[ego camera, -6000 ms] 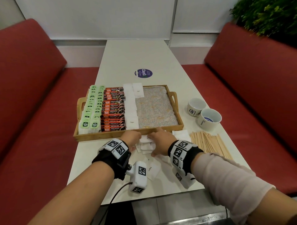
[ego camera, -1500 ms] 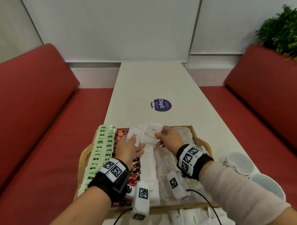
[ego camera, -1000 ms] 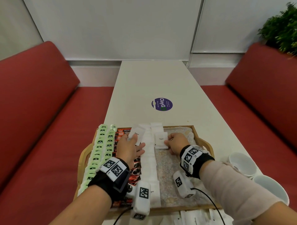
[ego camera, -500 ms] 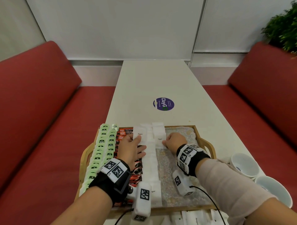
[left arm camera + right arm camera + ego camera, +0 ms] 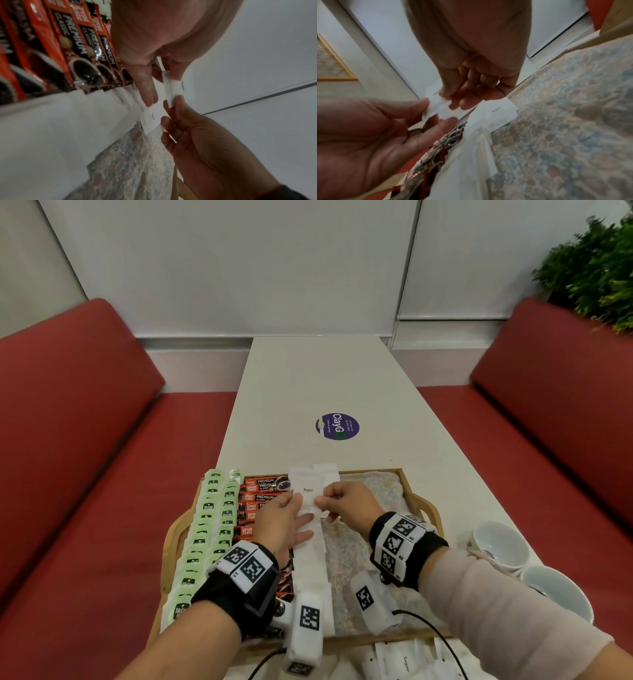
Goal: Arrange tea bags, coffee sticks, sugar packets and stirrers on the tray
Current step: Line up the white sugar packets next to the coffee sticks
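Two white cups (image 5: 498,544) stand on the white worktop (image 5: 325,385) just right of the wooden tray (image 5: 424,505), and loose sugar packets (image 5: 404,660) lie on the worktop at the tray's near edge. A round purple sticker (image 5: 337,426) sits beyond the tray, red bench seats (image 5: 78,440) run along both sides, and a green plant (image 5: 596,265) shows at the far right.

On the tray, pale green tea bags (image 5: 209,529) fill the left columns, orange-and-black coffee sticks (image 5: 260,494) lie beside them, and a column of white sugar packets (image 5: 310,563) runs down the middle, partly covered by the wrist cameras. The tray's right part shows only its speckled liner (image 5: 356,556).

The left hand (image 5: 281,525) and right hand (image 5: 349,505) meet above the far end of that column, each pinching a held sugar packet (image 5: 308,491) between thumb and fingers. The head view shows the packet's printed face; the left wrist view shows it edge-on, a thin flat paper sachet (image 5: 173,88), with another lying flat below. The right wrist view shows the right hand's remaining fingers (image 5: 481,79) curled into the palm, and the liner's floral weave.
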